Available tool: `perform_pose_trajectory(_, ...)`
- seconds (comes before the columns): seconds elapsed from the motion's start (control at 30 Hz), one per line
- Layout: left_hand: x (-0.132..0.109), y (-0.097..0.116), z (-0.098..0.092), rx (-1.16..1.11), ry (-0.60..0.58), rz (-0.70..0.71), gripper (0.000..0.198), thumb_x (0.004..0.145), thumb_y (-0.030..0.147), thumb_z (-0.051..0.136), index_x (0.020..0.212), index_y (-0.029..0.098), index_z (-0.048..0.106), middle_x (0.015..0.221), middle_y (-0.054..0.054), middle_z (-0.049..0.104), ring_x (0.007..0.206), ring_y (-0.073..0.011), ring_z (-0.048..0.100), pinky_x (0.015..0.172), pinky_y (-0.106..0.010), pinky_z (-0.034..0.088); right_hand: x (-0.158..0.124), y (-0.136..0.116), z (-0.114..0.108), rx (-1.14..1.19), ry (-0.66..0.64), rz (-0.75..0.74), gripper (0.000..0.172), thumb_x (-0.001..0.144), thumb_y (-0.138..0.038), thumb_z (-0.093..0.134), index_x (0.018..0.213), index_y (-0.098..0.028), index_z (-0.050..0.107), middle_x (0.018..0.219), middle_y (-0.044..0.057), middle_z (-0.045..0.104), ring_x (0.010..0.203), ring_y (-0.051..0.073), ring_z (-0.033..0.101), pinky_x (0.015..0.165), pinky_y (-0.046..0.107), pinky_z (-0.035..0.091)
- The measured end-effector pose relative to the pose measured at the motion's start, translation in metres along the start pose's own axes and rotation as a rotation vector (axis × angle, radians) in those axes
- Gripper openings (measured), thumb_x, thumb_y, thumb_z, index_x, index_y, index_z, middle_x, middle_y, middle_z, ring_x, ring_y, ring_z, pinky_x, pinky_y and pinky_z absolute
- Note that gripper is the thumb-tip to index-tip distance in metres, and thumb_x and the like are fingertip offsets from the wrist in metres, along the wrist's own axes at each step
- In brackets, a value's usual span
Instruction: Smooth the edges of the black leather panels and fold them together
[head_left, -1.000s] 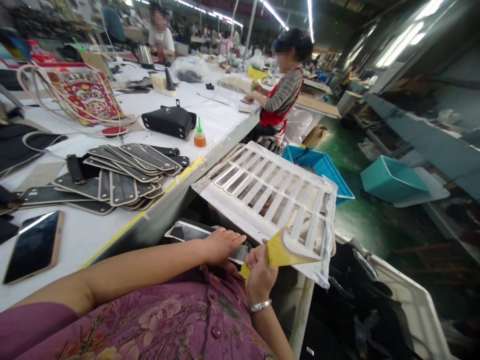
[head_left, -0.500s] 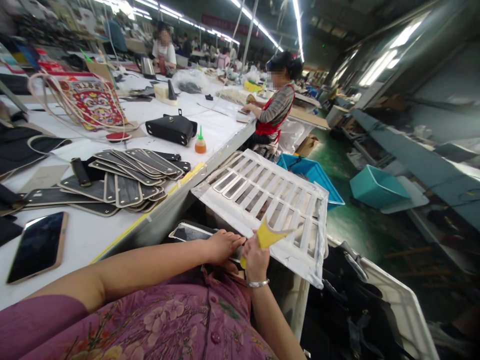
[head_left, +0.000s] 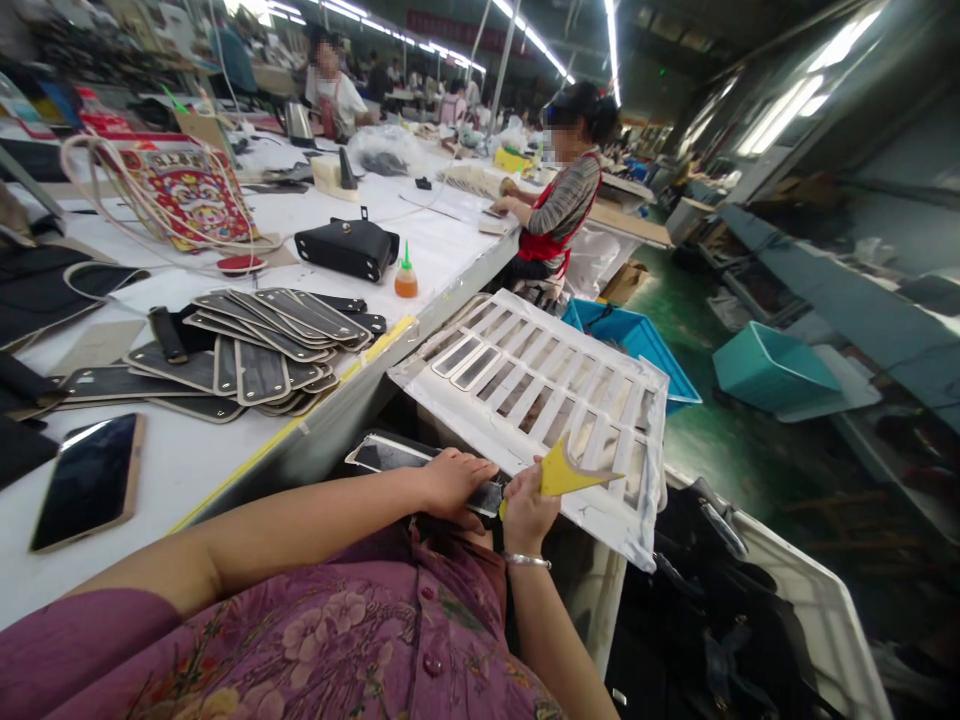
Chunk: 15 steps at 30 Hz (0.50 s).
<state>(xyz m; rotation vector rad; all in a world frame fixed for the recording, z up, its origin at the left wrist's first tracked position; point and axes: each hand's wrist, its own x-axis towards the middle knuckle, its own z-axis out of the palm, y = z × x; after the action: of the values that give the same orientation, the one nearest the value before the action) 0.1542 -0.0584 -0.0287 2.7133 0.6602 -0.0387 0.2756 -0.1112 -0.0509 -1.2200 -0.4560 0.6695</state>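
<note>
Across my lap lies a long black panel (head_left: 390,455) with a pale edge. My left hand (head_left: 455,487) covers its middle, fingers over the far side and thumb along the near side, holding it down. My right hand (head_left: 531,508) is wrapped round a yellow tool (head_left: 577,472) that flares to a wide, pointed end facing right; its lower end is at the panel's right end. Just beyond my hands, a white slotted frame (head_left: 525,373) carries two narrow, pale-edged dark strips (head_left: 466,365) in its left part.
Dark panels (head_left: 262,372) with metal studs lie piled on the white table, near a phone (head_left: 88,482), a black bag (head_left: 347,247) and a green-tipped bottle (head_left: 406,280). A white bin (head_left: 832,610) holds black items at right. A co-worker (head_left: 559,200) sits beyond blue crates (head_left: 637,350).
The right hand has shifted slightly right and the yellow tool has swung from pointing up to more sideways. More of the panel's right end shows between the hands. The view has shifted slightly.
</note>
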Motion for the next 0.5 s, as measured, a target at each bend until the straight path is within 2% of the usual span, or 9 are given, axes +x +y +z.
perform_pose_trajectory(0.1, 0.001, 0.000, 0.001, 0.032, -0.002, -0.015, 0.086, 0.061, 0.057, 0.062, 0.129, 0.016, 0.030, 0.131, -0.014, 0.043, 0.113, -0.0297, 0.045, 0.088, -0.041, 0.034, -0.001, -0.005, 0.002, -0.019, -0.055, 0.009, 0.033, 0.075, -0.044, 0.058, 0.094, -0.020, 0.049, 0.050, -0.009, 0.039, 0.039, 0.006, 0.035, 0.036, 0.020, 0.028)
perform_pose_trajectory(0.2, -0.001, 0.002, 0.001, 0.042, -0.020, 0.004, 0.088, 0.060, 0.058, 0.062, 0.130, 0.015, 0.028, 0.132, -0.014, 0.042, 0.112, -0.0293, 0.045, 0.086, -0.039, 0.035, -0.006, -0.010, -0.003, 0.037, -0.079, 0.043, 0.030, 0.075, -0.044, 0.058, 0.091, -0.020, 0.048, 0.049, -0.012, 0.031, 0.036, 0.005, 0.027, 0.034, 0.018, 0.024)
perform_pose_trajectory(0.3, -0.003, 0.003, 0.002, 0.052, -0.015, 0.015, 0.088, 0.062, 0.058, 0.060, 0.131, 0.015, 0.027, 0.133, -0.015, 0.040, 0.114, -0.0293, 0.043, 0.088, -0.039, 0.033, -0.017, -0.011, -0.010, 0.088, -0.047, 0.060, 0.029, 0.076, -0.043, 0.057, 0.091, -0.021, 0.046, 0.050, -0.012, 0.025, 0.037, 0.004, 0.024, 0.035, 0.016, 0.023)
perform_pose_trajectory(0.5, -0.005, 0.004, 0.002, 0.047, -0.015, 0.003, 0.083, 0.066, 0.058, 0.055, 0.131, 0.015, 0.027, 0.133, -0.014, 0.041, 0.114, -0.0299, 0.043, 0.088, -0.041, 0.032, -0.032, -0.006, -0.010, 0.092, 0.005, 0.079, 0.029, 0.078, -0.044, 0.055, 0.091, -0.021, 0.045, 0.051, -0.012, 0.027, 0.038, 0.003, 0.024, 0.035, 0.016, 0.023)
